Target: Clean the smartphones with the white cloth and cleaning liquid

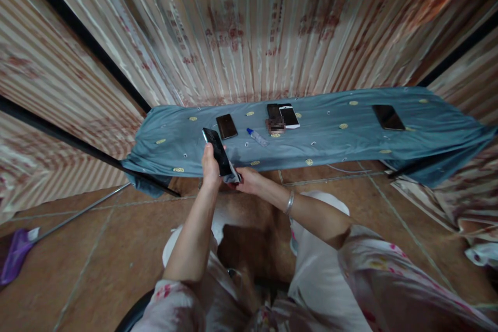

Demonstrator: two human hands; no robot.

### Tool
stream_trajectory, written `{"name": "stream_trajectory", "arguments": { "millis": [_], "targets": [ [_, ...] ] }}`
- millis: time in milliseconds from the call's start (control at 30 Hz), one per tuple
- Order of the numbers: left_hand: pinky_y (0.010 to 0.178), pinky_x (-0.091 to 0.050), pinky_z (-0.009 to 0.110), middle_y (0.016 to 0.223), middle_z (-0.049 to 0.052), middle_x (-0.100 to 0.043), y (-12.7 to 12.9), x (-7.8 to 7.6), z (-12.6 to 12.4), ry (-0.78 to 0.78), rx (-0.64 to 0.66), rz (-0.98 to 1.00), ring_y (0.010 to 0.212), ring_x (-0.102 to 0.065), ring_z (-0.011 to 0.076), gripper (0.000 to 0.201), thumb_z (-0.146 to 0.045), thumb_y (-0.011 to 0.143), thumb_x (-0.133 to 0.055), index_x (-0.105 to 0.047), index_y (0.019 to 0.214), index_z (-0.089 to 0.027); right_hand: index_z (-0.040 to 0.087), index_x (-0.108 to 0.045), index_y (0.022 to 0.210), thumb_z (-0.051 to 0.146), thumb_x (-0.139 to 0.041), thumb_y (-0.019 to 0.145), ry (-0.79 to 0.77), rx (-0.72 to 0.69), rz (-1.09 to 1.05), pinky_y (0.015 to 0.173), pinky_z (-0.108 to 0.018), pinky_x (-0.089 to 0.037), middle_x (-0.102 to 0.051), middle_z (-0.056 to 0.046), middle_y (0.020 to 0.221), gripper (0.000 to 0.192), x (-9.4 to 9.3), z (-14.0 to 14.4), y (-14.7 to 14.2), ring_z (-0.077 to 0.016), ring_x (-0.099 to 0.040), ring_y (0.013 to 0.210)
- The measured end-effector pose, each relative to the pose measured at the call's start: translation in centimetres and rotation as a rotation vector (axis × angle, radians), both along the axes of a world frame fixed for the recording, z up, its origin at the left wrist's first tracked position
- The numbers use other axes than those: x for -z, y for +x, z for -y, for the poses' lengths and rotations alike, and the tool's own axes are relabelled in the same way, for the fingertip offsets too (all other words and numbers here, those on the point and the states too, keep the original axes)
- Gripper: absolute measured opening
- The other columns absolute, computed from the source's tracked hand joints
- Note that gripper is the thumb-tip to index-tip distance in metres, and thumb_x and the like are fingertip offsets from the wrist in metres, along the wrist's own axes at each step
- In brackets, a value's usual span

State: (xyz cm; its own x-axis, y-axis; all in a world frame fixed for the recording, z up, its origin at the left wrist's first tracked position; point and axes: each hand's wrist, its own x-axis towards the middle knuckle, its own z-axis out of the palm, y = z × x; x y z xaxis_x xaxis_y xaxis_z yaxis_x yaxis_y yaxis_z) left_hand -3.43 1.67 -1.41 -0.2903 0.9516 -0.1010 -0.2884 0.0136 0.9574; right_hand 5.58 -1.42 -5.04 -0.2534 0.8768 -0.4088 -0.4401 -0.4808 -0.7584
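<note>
Right hand (249,180) pinches greyish cloth (233,175) at lower end of phone (218,152); left hand (210,167) grips phone near edge of blue-draped table (327,142). Wiping, apparently; further strokes would call for steady hold. Beyond: blue-capped bottle (257,138).

Curtain (241,70): dark vertical marks (275,16) resembling lettering, in columns — all too blurred to read.
Bench cloth (330,137): yellow round motifs (309,162) and small pale ones, wording illegible.
Held phone (218,151): screen dark — brand unreadable.
</note>
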Motion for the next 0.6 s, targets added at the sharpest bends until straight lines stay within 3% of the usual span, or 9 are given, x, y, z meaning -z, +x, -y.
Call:
{"name": "stream_trajectory", "arguments": {
  "millis": [167,367,500,600],
  "targets": [
    [0.071,-0.053,0.029,0.092,0.005,-0.072,0.1,0.3,-0.1,0.058,-0.026,-0.077,0.082,-0.068,0.0200,0.050,-0.052,0.088,-0.053,-0.063,0.123,-0.019,0.019,-0.053,0.064,0.014,-0.049,0.084,-0.053,-0.095,0.010,0.057,-0.027,-0.050,-0.055,0.001,0.053,0.021,-0.7,0.7,-0.8,-0.0141,-0.057,0.053],
    [0.075,-0.052,0.027,0.096,0.005,-0.070,0.0,0.6,-0.3,0.095,-0.020,-0.071,0.094,-0.067,0.0213,0.053,-0.055,0.084,-0.058,-0.062,0.125,-0.021,0.018,-0.054,0.060,0.012,-0.046,0.083,-0.024,-0.132,0.072,0.061,-0.026,-0.048,-0.056,0.001,0.051,0.024,-1.9,1.6,-0.6,-0.0126,-0.054,0.052],
    [0.075,-0.053,0.027,0.095,0.004,-0.071,-0.1,0.3,-0.5,0.054,-0.042,-0.023,0.091,-0.068,0.0196,0.051,-0.054,0.086,-0.056,-0.062,0.124,-0.021,0.016,-0.054,0.055,0.010,-0.049,0.081,0.047,-0.146,0.150,0.054,-0.020,-0.037,-0.052,0.005,0.048,0.026,-2.5,2.0,-0.1,-0.0088,-0.046,0.048],
    [0.072,-0.055,0.028,0.086,0.005,-0.072,-0.2,-0.1,-0.7,-0.082,-0.025,0.140,0.083,-0.070,0.0193,0.051,-0.055,0.088,-0.050,-0.062,0.119,-0.017,0.015,-0.055,0.053,0.015,-0.057,0.079,0.176,-0.208,0.260,0.050,-0.020,-0.027,-0.049,0.006,0.047,0.026,-3.3,1.8,1.1,-0.0073,-0.040,0.047]
  ]
}}
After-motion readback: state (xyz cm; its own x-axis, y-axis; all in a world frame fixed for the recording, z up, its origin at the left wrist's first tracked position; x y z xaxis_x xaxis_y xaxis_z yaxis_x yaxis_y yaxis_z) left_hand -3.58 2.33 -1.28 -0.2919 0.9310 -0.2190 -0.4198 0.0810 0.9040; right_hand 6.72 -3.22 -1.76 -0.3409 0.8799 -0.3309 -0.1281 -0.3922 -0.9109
